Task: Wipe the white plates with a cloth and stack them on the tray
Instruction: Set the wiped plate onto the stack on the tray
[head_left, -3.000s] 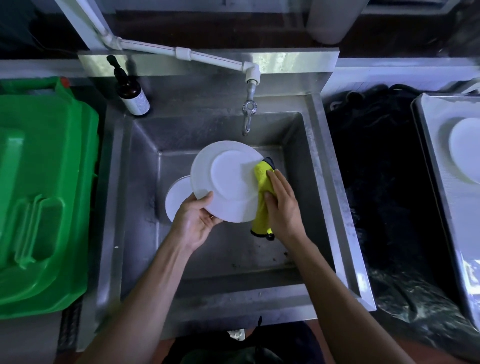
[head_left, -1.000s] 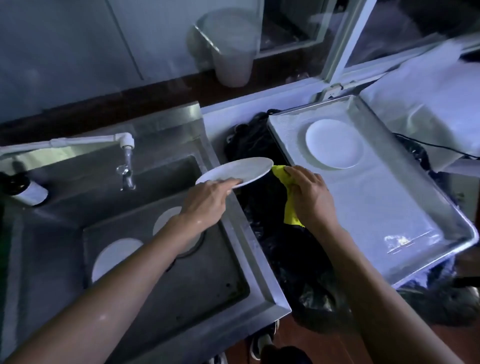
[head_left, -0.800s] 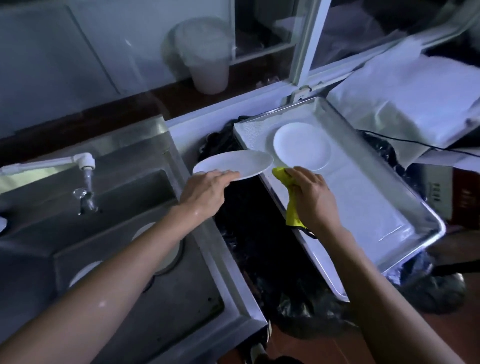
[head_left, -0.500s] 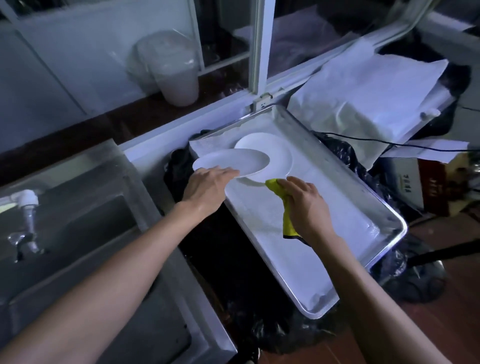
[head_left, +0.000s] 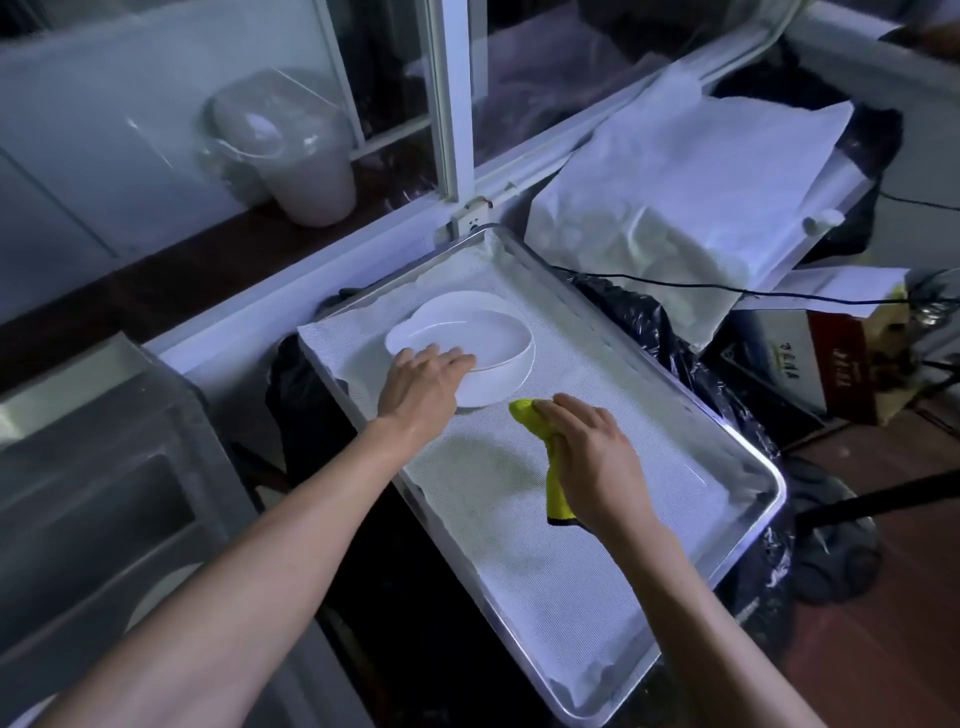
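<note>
My left hand (head_left: 423, 384) holds a white plate (head_left: 467, 340) by its near rim, just above a second white plate (head_left: 493, 387) that lies on the metal tray (head_left: 743, 452). The held plate sits nearly level over the lower one, shifted a little to the left. My right hand (head_left: 592, 457) grips a yellow cloth (head_left: 545, 436) and hovers over the tray's white liner, just right of the plates.
The steel sink (head_left: 104, 493) lies at the left, with part of a white plate (head_left: 156, 597) showing in it. Black plastic sheeting (head_left: 675, 338) surrounds the tray. White paper (head_left: 685, 208), a cable and a box sit at the right. A plastic bucket (head_left: 280, 156) stands on the sill.
My left hand carried the plate from the sink rightward to the tray and lowered it over the plate lying there. My right hand followed with the cloth.
</note>
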